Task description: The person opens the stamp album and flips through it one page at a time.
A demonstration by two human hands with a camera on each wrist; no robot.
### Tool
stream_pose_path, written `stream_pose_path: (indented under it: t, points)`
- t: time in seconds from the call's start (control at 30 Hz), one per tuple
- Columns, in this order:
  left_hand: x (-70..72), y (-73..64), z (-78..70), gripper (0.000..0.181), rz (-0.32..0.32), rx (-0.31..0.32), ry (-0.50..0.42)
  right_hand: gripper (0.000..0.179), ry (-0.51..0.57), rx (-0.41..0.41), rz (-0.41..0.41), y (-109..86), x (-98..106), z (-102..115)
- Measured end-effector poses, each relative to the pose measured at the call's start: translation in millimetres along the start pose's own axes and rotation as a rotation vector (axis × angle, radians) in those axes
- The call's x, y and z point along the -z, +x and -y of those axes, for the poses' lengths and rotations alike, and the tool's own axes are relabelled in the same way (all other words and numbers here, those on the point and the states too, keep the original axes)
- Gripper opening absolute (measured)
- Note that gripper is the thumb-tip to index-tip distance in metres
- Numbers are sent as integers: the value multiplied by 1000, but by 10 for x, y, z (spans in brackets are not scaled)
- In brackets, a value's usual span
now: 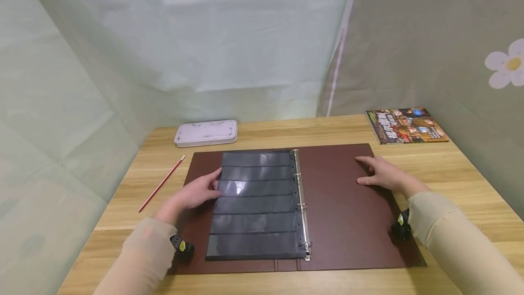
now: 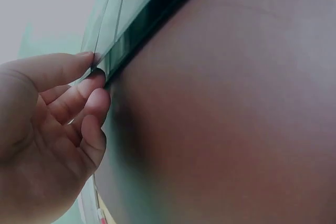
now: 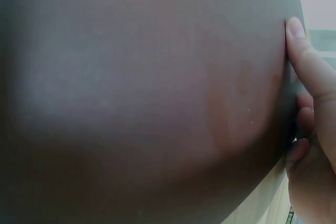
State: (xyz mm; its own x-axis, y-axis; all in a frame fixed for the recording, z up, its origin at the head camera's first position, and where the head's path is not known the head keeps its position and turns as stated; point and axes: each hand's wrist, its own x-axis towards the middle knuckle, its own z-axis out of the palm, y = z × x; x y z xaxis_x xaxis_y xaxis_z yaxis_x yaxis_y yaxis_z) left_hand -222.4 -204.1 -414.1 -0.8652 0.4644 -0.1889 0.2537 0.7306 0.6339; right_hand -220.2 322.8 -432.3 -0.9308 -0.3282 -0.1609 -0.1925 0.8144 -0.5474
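A dark red ring binder (image 1: pixel 335 222) lies spread flat, with a metal ring spine (image 1: pixel 302 204) down its middle. On its left half are black pocket pages (image 1: pixel 255 222) with clear strips across them. My left hand (image 1: pixel 200 191) pinches the left edge of a black pocket page between thumb and fingers. The left wrist view shows the page's edge (image 2: pixel 152 24) between the thumb and fingertips, over the red cover (image 2: pixel 226 114). At the binder's right edge is my right hand (image 1: pixel 380 174), fingers relaxed and thumb apart, fingertips over the bare right cover.
Left of the binder lies a red pencil (image 1: pixel 161 183) on the wooden table (image 1: pixel 135 185). A white tin case (image 1: pixel 206 133) sits behind, at the back left. At the back right is a book with a colourful cover (image 1: pixel 407 125). Hanging cloth (image 1: pixel 254 49) closes off the table's far side.
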Motion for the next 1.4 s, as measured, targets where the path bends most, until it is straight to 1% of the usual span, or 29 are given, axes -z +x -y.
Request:
stream_pose_path:
  t: [0.13,0.27,0.43,0.7,1.0,1.1,1.17,1.33,1.4]
  points:
    - [-25,17,6,71,9,37,40,80,-2,-9,8,8,6,2]
    - [-32,18,-3,70,14,50,68,81,7,-14,17,8,12,2]
    - [-41,10,-10,69,27,67,80,81,24,-16,20,7,15,0]
    - [-47,-2,-37,68,38,82,91,81,19,-12,16,7,5,-8]
    - [-41,11,-18,67,49,62,138,81,17,-16,15,0,-4,-8]
    - [-41,21,-15,67,49,72,151,81,22,-18,16,-7,2,-2]
    - [-43,24,-15,67,54,60,167,81,26,-19,17,-12,6,2]
    - [-39,32,-19,67,58,59,190,80,29,-4,15,-16,11,6]
    - [-36,28,-15,67,58,64,186,80,23,8,12,-14,5,3]
